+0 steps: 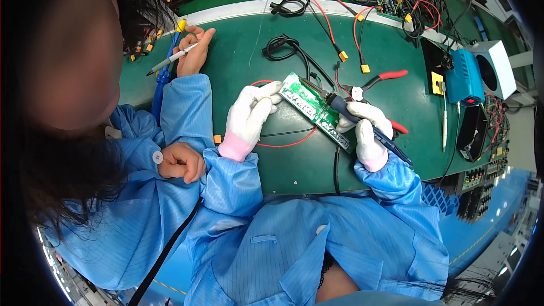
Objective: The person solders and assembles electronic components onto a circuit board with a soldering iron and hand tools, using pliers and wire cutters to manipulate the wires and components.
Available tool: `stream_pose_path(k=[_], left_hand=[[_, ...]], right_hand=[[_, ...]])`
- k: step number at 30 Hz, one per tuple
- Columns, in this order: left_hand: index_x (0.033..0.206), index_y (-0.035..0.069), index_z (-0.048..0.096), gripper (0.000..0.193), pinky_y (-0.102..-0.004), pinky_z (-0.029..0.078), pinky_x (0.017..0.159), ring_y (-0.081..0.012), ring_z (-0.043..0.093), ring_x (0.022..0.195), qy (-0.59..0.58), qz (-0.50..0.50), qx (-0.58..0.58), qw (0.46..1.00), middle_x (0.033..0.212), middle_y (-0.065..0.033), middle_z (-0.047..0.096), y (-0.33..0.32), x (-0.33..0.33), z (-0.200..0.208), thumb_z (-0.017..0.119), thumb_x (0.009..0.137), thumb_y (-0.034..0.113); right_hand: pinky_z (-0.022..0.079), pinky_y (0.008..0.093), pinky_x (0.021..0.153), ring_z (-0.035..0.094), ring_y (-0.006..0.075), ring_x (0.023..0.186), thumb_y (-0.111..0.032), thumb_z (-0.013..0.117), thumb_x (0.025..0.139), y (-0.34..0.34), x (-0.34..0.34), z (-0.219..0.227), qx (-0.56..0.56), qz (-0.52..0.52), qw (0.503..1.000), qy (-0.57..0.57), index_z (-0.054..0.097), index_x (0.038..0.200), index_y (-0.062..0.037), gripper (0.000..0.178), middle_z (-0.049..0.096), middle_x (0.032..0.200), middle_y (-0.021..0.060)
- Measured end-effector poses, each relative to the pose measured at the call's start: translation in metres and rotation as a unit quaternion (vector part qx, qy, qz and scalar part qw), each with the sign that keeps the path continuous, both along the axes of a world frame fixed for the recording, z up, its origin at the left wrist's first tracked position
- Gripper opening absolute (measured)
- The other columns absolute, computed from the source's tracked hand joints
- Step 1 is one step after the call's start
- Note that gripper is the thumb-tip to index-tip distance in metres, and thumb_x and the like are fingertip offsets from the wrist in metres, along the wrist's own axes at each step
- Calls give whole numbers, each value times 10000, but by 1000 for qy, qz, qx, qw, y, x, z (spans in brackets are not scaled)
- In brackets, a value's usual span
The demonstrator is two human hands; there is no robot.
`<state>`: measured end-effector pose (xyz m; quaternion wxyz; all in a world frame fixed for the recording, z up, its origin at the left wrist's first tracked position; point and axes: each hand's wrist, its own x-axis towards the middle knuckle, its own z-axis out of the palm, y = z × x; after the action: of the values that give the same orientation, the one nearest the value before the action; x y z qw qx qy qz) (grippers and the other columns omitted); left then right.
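My left hand, in a white glove with a pink cuff, pinches the upper left end of a long green circuit board. The board is tilted above the bench, and whitish patches and small parts line its face. In my gloved right hand is a soldering iron with a dark blue handle, its tip over the board's upper edge. The right fingers also lie close to the board's right end; whether they touch it I cannot tell. Red-handled cutters lie just behind, and black and red wires run beneath the board.
A co-worker at my left holds a pen over the bench. To the right stand a blue soldering station, a white boxy unit and a black tray. Wired boards with yellow connectors crowd the back beyond a white strip.
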<state>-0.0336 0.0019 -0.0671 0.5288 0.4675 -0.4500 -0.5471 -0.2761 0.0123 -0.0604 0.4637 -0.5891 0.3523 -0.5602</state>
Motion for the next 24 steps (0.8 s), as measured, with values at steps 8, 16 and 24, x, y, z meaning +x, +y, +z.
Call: stream_pose_path(k=[8, 16, 24], left_hand=[[1040, -31, 471, 151, -278, 514, 807, -221, 630, 976, 52, 20, 8, 998, 1233, -215, 576, 0, -1, -1, 434, 912, 40], [1020, -30, 454, 125, -270, 521, 805, -225, 630, 975, 73, 25, 12, 997, 1225, -228, 574, -1, -1, 0, 434, 914, 34], [1035, -35, 453, 133, -275, 526, 817, -228, 630, 973, 65, 16, 8, 998, 1225, -228, 572, -1, 0, 0, 438, 920, 31]], right_hand=[[515, 271, 619, 601, 187, 640, -237, 481, 973, -2, -1, 1, -34, 7, 999, 11, 564, 1123, 35, 321, 628, 795, 145], [512, 245, 607, 622, 167, 658, -128, 505, 911, 1, -5, 2, 45, 21, 997, -59, 606, 1092, 50, 273, 647, 810, 149], [500, 259, 568, 590, 164, 595, -270, 469, 983, 0, -3, 7, 48, 7, 999, 3, 592, 1081, 21, 330, 624, 725, 121]])
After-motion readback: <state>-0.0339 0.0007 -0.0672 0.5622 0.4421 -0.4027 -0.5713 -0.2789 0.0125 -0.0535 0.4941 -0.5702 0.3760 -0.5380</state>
